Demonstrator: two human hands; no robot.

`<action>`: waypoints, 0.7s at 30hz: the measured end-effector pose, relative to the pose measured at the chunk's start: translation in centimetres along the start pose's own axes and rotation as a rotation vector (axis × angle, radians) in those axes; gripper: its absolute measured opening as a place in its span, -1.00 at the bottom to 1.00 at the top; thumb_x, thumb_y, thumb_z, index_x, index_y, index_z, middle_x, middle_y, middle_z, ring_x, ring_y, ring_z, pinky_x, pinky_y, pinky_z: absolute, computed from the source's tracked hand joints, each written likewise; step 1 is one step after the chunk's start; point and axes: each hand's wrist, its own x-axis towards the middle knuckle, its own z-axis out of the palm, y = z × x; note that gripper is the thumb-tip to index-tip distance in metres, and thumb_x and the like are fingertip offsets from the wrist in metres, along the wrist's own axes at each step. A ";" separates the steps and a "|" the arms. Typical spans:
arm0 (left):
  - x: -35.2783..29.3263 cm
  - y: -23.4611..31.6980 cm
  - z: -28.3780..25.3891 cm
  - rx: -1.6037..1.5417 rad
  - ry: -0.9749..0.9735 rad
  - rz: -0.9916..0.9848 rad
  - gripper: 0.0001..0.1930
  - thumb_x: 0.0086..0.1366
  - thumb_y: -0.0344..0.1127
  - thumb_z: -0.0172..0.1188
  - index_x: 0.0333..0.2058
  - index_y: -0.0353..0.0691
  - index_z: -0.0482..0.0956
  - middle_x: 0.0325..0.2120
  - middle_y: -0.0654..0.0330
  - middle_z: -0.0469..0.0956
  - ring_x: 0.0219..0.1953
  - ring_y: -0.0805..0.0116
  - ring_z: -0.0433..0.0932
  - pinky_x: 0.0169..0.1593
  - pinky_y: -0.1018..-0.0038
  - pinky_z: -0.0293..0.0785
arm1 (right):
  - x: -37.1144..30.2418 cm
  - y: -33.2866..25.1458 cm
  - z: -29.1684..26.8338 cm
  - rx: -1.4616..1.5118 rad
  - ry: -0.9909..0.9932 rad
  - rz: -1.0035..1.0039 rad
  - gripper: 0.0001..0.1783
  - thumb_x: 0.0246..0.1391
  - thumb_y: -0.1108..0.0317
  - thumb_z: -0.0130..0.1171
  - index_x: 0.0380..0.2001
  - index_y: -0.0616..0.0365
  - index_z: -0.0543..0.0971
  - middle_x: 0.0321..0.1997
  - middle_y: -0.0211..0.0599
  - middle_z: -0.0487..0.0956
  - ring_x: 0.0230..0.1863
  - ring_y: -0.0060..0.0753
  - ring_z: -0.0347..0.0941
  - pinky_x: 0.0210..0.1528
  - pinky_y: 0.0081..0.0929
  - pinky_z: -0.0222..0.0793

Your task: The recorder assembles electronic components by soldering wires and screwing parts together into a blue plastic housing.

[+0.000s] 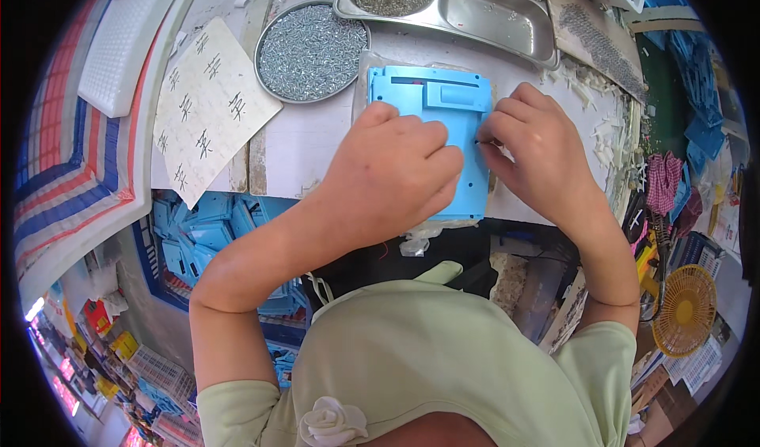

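Note:
A light-blue plastic housing [461, 162] lies on the white work table in front of me, with small holes along its edges and a raised block near its far end. My left hand [396, 166] is closed in a fist over its left side; whatever the curled fingers hold is hidden. At the right edge of the housing, my right hand [542, 150] has thumb and fingertips pinched together near a small dark spot. What sits in that pinch is too small to make out. Clear plastic film [416, 240] shows under the near end of the housing.
A round metal dish [273, 91] of small silvery screws stands to the far left. Behind is a steel compartment tray [518, 42] with small metal parts. A handwritten card [210, 103] lies at left. Below the table, a crate [162, 277] holds blue plastic pieces.

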 end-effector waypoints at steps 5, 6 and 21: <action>1.0 -0.2 1.9 -0.015 0.015 0.056 -0.85 0.12 -0.35 0.33 -0.46 -0.11 0.50 -0.49 0.25 0.36 -0.38 0.24 0.43 -0.19 0.26 0.26 | 1.0 -0.4 -0.1 -0.105 -0.078 0.025 -0.92 -0.25 0.46 0.30 -0.61 0.13 0.57 -0.50 -0.25 0.59 -0.31 -0.09 0.48 -0.30 -0.18 0.46; 1.0 -0.2 2.1 0.003 0.013 0.065 -0.86 0.11 -0.34 0.34 -0.46 -0.11 0.51 -0.48 0.25 0.37 -0.37 0.25 0.43 -0.17 0.26 0.26 | 1.1 -0.4 -0.1 -0.118 -0.089 0.022 -0.93 -0.24 0.45 0.29 -0.63 0.13 0.57 -0.51 -0.24 0.59 -0.32 -0.08 0.48 -0.31 -0.18 0.47; 1.2 0.2 3.3 0.151 -0.116 0.188 -0.80 0.00 -0.24 0.35 -0.48 -0.12 0.50 -0.41 0.22 0.42 -0.28 0.24 0.45 -0.07 0.18 0.32 | -1.1 2.6 -2.3 0.117 0.036 0.146 -0.85 -0.07 0.42 0.41 -0.39 0.18 0.65 -0.42 -0.31 0.64 -0.31 -0.20 0.55 -0.19 -0.22 0.47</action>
